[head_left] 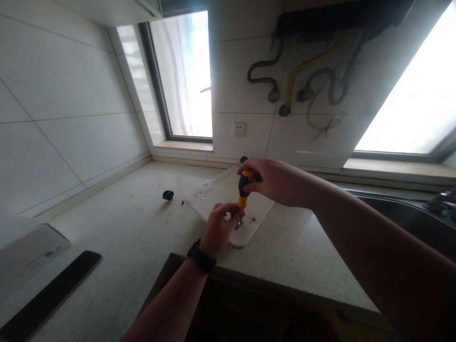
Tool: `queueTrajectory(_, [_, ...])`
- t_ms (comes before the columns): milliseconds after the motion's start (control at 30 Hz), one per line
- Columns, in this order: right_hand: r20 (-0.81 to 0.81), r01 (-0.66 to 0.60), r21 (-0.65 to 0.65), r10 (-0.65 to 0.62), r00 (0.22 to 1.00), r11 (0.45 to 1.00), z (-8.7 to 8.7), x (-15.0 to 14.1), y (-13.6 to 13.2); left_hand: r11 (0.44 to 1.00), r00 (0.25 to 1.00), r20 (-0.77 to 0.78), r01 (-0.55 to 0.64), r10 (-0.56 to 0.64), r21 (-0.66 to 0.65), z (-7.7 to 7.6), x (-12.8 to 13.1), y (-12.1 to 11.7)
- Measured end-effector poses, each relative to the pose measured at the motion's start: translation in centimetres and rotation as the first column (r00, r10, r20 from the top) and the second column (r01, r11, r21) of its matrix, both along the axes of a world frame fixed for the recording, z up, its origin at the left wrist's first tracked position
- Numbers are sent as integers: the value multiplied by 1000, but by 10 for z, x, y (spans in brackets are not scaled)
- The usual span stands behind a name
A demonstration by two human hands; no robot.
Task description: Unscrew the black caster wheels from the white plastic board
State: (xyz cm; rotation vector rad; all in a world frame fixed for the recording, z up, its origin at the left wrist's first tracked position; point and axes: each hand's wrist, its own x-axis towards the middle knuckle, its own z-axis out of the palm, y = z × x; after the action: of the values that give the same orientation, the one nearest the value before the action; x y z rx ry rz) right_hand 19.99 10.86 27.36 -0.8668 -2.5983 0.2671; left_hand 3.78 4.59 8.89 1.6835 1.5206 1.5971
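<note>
My right hand point(261, 178) is wrapped round the handle of an orange and black screwdriver point(243, 186), which stands nearly upright with its tip pointing down. Below it, the fingers of my left hand point(223, 221) are closed near the screwdriver's lower end, over a small metal piece point(238, 224); what they pinch is too small to make out. Both hands are above a white panel point(219, 190) with rounded corners, lying on the counter. A small fitting point(252, 220) shows on the panel to the right of my left fingers. A black wheel-like part point(244, 160) is at the panel's far corner.
On the counter point(142, 218), a loose black caster-like part point(168, 194) lies left of the panel, beside some screws point(183, 202). A long dark strip point(53, 294) and a pale box point(32, 256) are at the left. A sink point(384, 218) is at the right, a wall socket point(240, 129) behind.
</note>
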Motion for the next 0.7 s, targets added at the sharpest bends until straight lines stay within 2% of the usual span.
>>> queueTrajectory(133, [2,-121,-76,122,993,990,2,4,-1,992,993,25,120,-120,-30,6,-7,-1])
queueTrajectory(233, [3,-100,-53,100,995,994,-1,1,-6,984,987,39,159,-157,-78,9,-9,2])
queueTrajectory(367, [-87,46,46,-42,995,998,-4,-6,-10,993,997,-20,73,-75,-88,12,-6,2])
queueTrajectory(467, [-92,86,8,-85,992,996,-1,-6,-8,996,999,-39,29,-32,-81,15,-3,0])
queueTrajectory(533, [-90,41,-43,-45,995,998,1,-3,-7,996,999,-39,5,-9,-91,17,-2,-1])
queueTrajectory(633, [-95,-91,-77,84,992,993,4,2,-8,993,1000,-3,-29,29,-110,16,-1,0])
queueTrajectory(700, [-77,-102,-79,96,992,992,3,2,-10,994,999,35,-30,34,-107,15,-1,2])
